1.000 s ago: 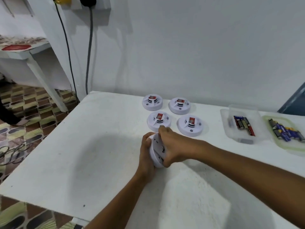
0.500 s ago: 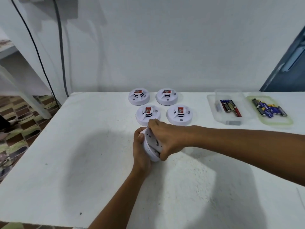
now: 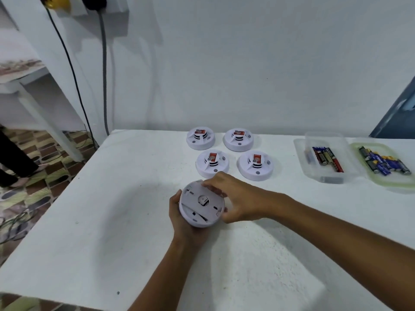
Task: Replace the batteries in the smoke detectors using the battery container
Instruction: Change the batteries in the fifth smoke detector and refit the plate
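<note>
A white round smoke detector (image 3: 199, 208) is held above the table with its flat back plate turned up towards me. My left hand (image 3: 182, 223) cups it from below and the left. My right hand (image 3: 233, 198) grips its far and right rim with curled fingers. Behind them several more white smoke detectors (image 3: 212, 163) with red labels lie face up in two rows. At the right a clear battery container (image 3: 325, 158) holds a few batteries. Beside it a green-rimmed lid (image 3: 384, 164) carries several blue batteries.
The white table (image 3: 112, 209) stands against a white wall, its left edge dropping to a patterned floor. Two cables (image 3: 103, 75) hang down the wall at the back left. A person's dark legs and feet (image 3: 15, 167) show at the far left.
The detector has been tipped from on edge to back plate up. My right hand slid from across its face to its far and right rim. The camera view shifted.
</note>
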### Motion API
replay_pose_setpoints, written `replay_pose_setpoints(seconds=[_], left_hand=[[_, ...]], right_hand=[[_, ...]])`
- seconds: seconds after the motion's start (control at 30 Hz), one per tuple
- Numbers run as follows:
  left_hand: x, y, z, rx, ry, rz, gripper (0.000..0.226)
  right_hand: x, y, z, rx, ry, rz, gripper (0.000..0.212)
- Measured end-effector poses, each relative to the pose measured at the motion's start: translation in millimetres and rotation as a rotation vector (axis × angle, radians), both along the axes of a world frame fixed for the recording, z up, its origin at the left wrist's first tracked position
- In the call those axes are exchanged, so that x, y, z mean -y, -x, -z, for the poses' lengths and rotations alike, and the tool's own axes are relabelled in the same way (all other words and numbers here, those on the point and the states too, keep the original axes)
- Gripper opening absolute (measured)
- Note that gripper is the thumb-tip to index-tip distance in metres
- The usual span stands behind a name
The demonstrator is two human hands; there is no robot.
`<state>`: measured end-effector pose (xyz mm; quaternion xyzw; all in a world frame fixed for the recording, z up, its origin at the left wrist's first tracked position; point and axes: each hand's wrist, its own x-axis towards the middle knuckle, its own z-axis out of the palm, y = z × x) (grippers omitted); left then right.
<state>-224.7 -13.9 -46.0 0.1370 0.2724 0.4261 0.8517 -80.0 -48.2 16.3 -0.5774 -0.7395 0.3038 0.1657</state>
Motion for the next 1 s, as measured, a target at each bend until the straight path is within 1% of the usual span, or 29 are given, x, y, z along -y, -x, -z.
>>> replay_pose_setpoints(seconds=[0.07, 0.13, 0.2, 0.27, 0.33, 0.43, 0.57, 0.7, 0.83, 0.9, 1.0], left_hand=[[-1, 0, 0, 0.068, -0.019, -0.004, 0.058], [0, -1, -1, 0.105, -0.046, 0.005, 0.058], [-1, 0, 0, 0.133, -0.057, 0.02, 0.052], [-2, 0, 3, 0.168, -0.06, 0.034, 0.048], [-3, 1, 6, 0.191, -0.059, 0.052, 0.046], [-4, 0, 7, 0.174, -0.105, 0.063, 0.048], [-5, -2, 9, 0.147, -0.163, 0.064, 0.056], [-4, -5, 12, 0.098, -0.189, 0.029, 0.059], [-7, -5, 16, 0.072, -0.187, 0.017, 0.061], [-7, -5, 16, 0.062, -0.203, 0.024, 0.061], [-6, -5, 15, 0.041, -0.206, 0.038, 0.069]], right_hand=[[3, 1, 9, -0.105, -0.051, 0.05, 0.075], [8, 4, 18, -0.172, -0.138, 0.116, 0.071], [13, 9, 29, -0.166, -0.256, 0.18, 0.068], [18, 14, 39, -0.164, -0.333, 0.242, 0.069], [21, 19, 45, -0.159, -0.365, 0.29, 0.073], [21, 24, 48, -0.107, -0.396, 0.325, 0.078], [19, 28, 39, -0.073, -0.35, 0.315, 0.081], [11, 33, 21, 0.05, -0.331, 0.231, 0.077], [3, 38, 4, 0.119, -0.239, 0.205, 0.069], [2, 36, 0, 0.125, -0.187, 0.203, 0.067], [-1, 32, -3, 0.138, -0.113, 0.175, 0.07]])
